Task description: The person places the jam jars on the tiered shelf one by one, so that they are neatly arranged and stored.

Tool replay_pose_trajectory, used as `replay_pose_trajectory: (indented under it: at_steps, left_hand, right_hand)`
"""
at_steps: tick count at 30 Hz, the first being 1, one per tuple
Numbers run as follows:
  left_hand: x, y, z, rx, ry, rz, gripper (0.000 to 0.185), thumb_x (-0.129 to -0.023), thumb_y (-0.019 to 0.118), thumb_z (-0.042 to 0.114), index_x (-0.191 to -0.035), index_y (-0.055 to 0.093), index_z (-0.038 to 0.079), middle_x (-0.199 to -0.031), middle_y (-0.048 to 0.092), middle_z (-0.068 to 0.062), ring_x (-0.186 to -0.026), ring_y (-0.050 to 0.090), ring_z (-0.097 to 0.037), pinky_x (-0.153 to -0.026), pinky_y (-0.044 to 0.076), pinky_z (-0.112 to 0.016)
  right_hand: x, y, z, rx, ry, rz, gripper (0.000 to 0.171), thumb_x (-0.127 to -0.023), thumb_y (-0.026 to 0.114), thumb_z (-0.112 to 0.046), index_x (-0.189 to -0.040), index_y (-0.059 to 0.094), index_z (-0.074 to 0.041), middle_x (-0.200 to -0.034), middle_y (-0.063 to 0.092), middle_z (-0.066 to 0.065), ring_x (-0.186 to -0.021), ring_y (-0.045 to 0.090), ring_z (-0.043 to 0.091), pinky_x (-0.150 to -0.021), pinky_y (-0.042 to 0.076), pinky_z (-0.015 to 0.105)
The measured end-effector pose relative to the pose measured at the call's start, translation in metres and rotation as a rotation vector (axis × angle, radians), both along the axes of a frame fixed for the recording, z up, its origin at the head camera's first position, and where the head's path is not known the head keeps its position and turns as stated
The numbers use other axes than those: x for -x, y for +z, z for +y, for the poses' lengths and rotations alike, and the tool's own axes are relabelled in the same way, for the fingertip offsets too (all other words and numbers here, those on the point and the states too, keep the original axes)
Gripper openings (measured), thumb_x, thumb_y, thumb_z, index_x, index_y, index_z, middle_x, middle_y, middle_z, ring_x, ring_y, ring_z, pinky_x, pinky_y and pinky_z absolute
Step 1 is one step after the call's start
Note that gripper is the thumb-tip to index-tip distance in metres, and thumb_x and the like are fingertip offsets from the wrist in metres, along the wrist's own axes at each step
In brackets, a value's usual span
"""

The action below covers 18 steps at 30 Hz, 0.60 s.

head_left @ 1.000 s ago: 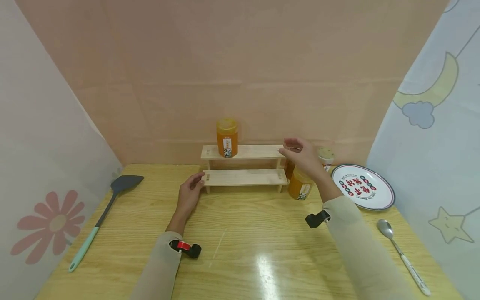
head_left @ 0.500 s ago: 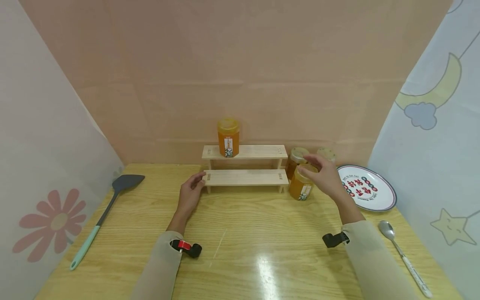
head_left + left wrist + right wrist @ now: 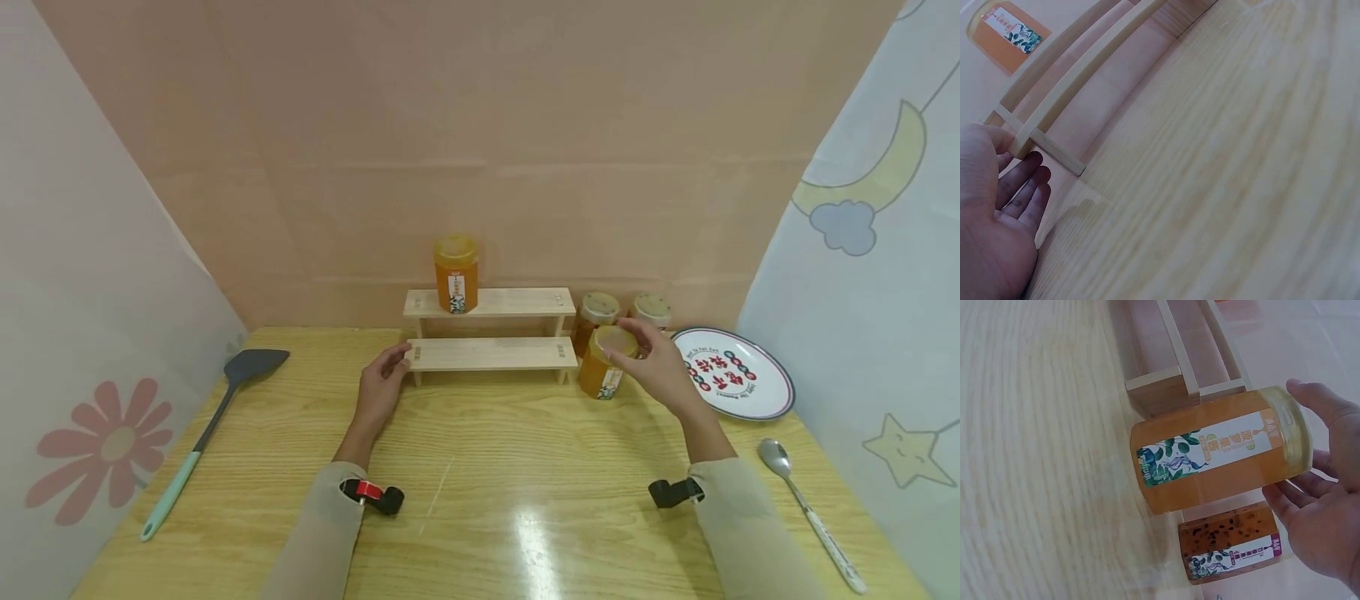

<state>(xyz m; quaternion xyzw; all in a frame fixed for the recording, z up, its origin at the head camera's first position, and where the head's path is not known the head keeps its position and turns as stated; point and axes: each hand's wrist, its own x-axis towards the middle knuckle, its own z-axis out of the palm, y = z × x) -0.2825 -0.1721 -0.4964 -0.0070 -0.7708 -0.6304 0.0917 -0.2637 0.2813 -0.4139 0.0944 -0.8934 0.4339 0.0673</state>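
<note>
Your right hand (image 3: pixel 660 367) curls loosely around the lid of the honey jar (image 3: pixel 602 367), which stands on the tabletop (image 3: pixel 480 483) beside the wooden rack (image 3: pixel 491 353). It looks heavy, smooth and slippery; grip the body. Your left hand (image 3: pixel 381 390) rests open against the rack's end.

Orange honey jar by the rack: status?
Right hand closing on orange honey jar, lid end. Left hand steadies wooden two-tier rack. Two jars close behind.

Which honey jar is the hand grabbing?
The front jar beside the wooden rack, its lid under the right hand. Two jars stand behind it untouched; another jar sits up on the rack's top step.
</note>
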Motion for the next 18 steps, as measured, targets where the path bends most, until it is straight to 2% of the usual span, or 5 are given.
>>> replay_pose_trajectory:
  at_steps: [3,6,12,18]
  left_hand:
    - [0.0,0.0,0.001,0.005,0.001,0.004,0.033,-0.106,0.058,0.021,-0.138,0.065,0.014,-0.144,0.062,-0.01,-0.132,0.058,-0.025,-0.1,0.049,-0.02]
    - [0.0,-0.001,0.001,0.01,0.005,0.006,0.033,-0.106,0.059,0.021,-0.137,0.065,0.015,-0.143,0.063,-0.009,-0.132,0.058,-0.024,-0.103,0.049,-0.026]
    - [0.0,-0.003,0.0,0.006,0.004,0.002,0.032,-0.106,0.059,0.021,-0.137,0.065,0.015,-0.142,0.064,-0.008,-0.132,0.058,-0.023,-0.11,0.048,-0.039]
    - [0.001,-0.002,-0.001,0.008,-0.002,0.002,0.033,-0.106,0.059,0.022,-0.138,0.065,0.016,-0.143,0.063,-0.007,-0.133,0.057,-0.023,-0.111,0.048,-0.04]
  right_hand:
    - [-0.001,-0.003,0.001,0.005,-0.007,-0.027,0.079,-0.097,0.072,-0.042,-0.159,0.037,-0.009,-0.153,0.051,0.02,-0.129,0.055,0.035,-0.098,0.054,0.032]
    - [-0.001,-0.007,0.003,0.018,-0.012,-0.051,0.083,-0.095,0.074,-0.043,-0.161,0.034,-0.011,-0.15,0.052,0.019,-0.126,0.057,0.034,-0.085,0.05,0.016]
    - [0.001,-0.016,0.003,0.063,-0.002,-0.061,0.086,-0.094,0.076,-0.04,-0.162,0.031,-0.012,-0.149,0.051,0.019,-0.129,0.054,0.033,-0.084,0.047,0.012]
    - [0.002,-0.019,0.002,0.148,0.021,-0.063,0.086,-0.095,0.076,-0.034,-0.161,0.03,-0.007,-0.152,0.048,0.02,-0.14,0.049,0.038,-0.09,0.045,0.005]
